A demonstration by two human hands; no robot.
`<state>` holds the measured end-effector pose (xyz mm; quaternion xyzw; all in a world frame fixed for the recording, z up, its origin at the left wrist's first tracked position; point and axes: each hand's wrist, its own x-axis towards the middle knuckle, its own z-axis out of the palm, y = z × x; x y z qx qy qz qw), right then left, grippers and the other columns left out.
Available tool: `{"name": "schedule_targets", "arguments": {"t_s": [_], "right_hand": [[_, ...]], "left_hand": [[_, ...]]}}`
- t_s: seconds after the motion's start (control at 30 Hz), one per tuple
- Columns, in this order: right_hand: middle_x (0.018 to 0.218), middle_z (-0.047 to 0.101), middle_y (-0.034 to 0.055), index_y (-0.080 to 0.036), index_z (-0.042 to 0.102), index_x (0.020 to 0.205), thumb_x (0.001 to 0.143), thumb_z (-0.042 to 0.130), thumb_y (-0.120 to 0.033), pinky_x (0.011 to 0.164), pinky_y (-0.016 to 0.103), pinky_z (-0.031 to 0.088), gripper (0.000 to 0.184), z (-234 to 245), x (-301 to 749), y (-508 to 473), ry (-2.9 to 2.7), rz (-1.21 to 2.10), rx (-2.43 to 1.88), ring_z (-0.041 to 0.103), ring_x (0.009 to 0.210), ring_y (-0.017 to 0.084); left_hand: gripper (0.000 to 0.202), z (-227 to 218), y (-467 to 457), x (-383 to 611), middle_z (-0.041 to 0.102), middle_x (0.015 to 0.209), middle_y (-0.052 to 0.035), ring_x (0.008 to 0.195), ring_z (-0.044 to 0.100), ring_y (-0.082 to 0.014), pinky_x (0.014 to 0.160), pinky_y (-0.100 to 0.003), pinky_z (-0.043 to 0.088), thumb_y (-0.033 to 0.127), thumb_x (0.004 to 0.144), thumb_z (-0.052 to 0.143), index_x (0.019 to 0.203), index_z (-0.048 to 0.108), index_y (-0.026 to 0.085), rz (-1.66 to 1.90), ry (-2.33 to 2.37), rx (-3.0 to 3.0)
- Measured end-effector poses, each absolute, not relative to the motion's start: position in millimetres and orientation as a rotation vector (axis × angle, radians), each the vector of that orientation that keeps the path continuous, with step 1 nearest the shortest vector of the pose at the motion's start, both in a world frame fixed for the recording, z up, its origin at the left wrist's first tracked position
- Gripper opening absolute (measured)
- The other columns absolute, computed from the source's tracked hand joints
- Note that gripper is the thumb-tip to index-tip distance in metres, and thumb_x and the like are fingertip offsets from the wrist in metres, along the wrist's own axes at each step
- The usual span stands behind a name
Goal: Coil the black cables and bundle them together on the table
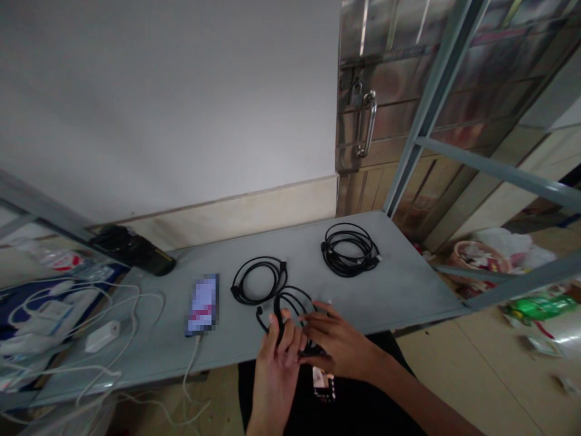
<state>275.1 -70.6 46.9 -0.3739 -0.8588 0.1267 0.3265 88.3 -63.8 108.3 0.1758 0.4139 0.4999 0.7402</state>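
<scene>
Near the front edge of the grey shelf [313,242], my left hand [282,348] is closed around a looped black cable [290,295]. My right hand [338,342] is against the same cable from the right, fingers bent over its lower part, which is mostly hidden. A dark plug end sticks out left of my left hand. Just beyond lies a coiled black cable [259,280], lying flat. Farther right rests a thicker bundle of coiled black cable [349,249], apart from both hands.
A phone [202,303] with a white cord lies left of my hands. A black bottle [134,249] lies at the back left, near a white adapter [102,336] and tangled white cords. Metal posts [426,115] frame the shelf. A basket of rubbish [481,257] stands at right.
</scene>
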Motion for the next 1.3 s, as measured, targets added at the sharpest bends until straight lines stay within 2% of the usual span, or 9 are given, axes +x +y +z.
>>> {"name": "schedule_targets", "arguments": {"t_s": [0.17,0.3,0.4,0.5,0.63,0.77,0.93,1.1,1.3], "right_hand": [[0.104,0.079,0.0067,-0.019,0.076,0.11,0.105,0.078,-0.019,0.127,0.043,0.051,0.005,55.5,279.8,-62.1,-2.511,0.174,-0.987,0.073,0.107,0.023],[0.092,0.075,0.0023,-0.022,0.075,0.099,0.112,0.069,-0.018,0.122,0.038,0.052,0.015,69.9,286.0,-40.3,-2.523,-0.035,-0.878,0.07,0.095,0.02],[0.102,0.077,0.004,-0.022,0.077,0.105,0.115,0.063,-0.016,0.13,0.043,0.048,0.018,76.0,285.4,-8.2,-2.475,-0.103,-0.887,0.071,0.104,0.021],[0.119,0.079,0.0089,-0.02,0.078,0.114,0.114,0.062,-0.012,0.136,0.05,0.042,0.018,73.3,276.3,33.1,-2.441,-0.143,-0.913,0.069,0.135,0.024],[0.139,0.076,0.0115,-0.019,0.078,0.118,0.11,0.062,-0.005,0.137,0.053,0.04,0.023,58.2,257.7,83.0,-2.432,-0.096,-0.966,0.056,0.158,0.027],[0.154,0.069,0.0174,-0.016,0.079,0.125,0.098,0.067,0.002,0.138,0.056,0.04,0.035,33.9,245.8,108.5,-2.43,0.062,-0.95,0.054,0.16,0.03],[0.161,0.063,0.0169,-0.018,0.078,0.128,0.091,0.062,0.01,0.137,0.06,0.04,0.049,6.4,244.9,115.0,-2.273,0.173,-0.969,0.045,0.166,0.032],[0.169,0.051,0.0179,-0.021,0.068,0.15,0.087,0.05,0.014,0.137,0.059,0.042,0.074,-5.2,250.5,122.6,-2.011,0.321,-1.012,0.039,0.168,0.03],[0.163,0.053,0.0175,-0.02,0.064,0.149,0.101,0.048,0.002,0.138,0.053,0.043,0.055,-9.8,257.0,130.6,-1.765,0.428,-1.055,0.05,0.158,0.027]], "left_hand": [[0.054,120.3,-62.2,70.1,0.021,0.066,0.0135,0.053,0.023,-0.0072,0.055,-0.023,0.038,0.062,0.09,0.097,0.11,0.072,0.018,0.971,0.813,0.369],[0.057,123.9,-42.6,54.4,0.03,0.06,0.0143,0.048,0.032,-0.0091,0.054,-0.025,0.042,0.066,0.092,0.092,0.118,0.072,0.02,1.016,1.01,0.803],[0.049,115.2,-6.6,39.4,0.055,0.065,0.0056,0.061,0.061,-0.0195,0.067,-0.034,0.054,0.066,0.097,0.084,0.113,0.073,0.021,1.139,1.261,1.281],[0.037,97.2,38.8,21.1,0.073,0.092,-0.0086,0.095,0.074,-0.033,0.091,-0.047,0.06,0.059,0.101,0.069,0.108,0.073,0.022,1.257,1.57,1.762],[0.024,65.9,82.9,1.9,0.072,0.11,-0.0164,0.116,0.069,-0.0414,0.113,-0.065,0.053,0.043,0.099,0.059,0.109,0.065,0.022,1.234,1.898,2.116],[0.027,35.7,92.0,-6.5,0.069,0.117,-0.0169,0.12,0.067,-0.0412,0.113,-0.066,0.055,0.037,0.099,0.056,0.119,0.062,0.019,1.204,1.977,2.149],[0.043,15.7,87.5,-8.8,0.068,0.13,-0.0203,0.13,0.066,-0.0427,0.118,-0.067,0.054,0.035,0.103,0.057,0.141,0.059,0.016,1.229,1.903,2.155],[0.063,11.0,90.1,-10.2,0.062,0.151,-0.0266,0.148,0.058,-0.0455,0.128,-0.072,0.045,0.028,0.101,0.059,0.161,0.049,0.011,1.221,1.89,2.182],[0.049,5.3,92.7,-17.7,0.059,0.159,-0.0228,0.155,0.054,-0.0416,0.134,-0.067,0.042,0.027,0.107,0.052,0.153,0.062,0.017,1.193,1.854,2.211]]}}
